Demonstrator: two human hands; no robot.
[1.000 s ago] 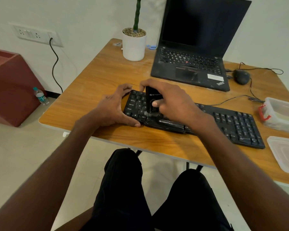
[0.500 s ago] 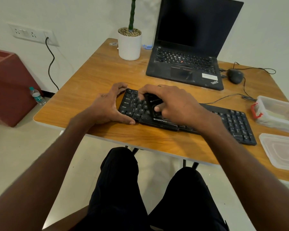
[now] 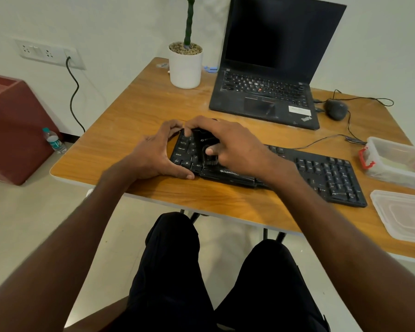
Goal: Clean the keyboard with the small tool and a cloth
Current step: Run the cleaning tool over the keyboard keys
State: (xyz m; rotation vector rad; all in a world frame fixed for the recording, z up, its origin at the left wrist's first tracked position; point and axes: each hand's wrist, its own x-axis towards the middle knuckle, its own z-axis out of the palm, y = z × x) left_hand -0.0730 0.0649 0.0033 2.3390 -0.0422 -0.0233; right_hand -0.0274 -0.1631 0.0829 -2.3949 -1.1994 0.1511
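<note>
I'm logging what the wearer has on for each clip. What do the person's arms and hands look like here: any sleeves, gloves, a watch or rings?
Both forearms are bare up to the frame's edge, with no sleeves in view. The left hand and right hand wear no gloves, and no watch, bracelet or ring shows on either wrist or on the visible fingers. Black trousers cover the legs.

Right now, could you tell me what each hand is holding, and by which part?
The right hand grips the small black brush by its body. The left hand clasps the keyboard at its left end.
</note>
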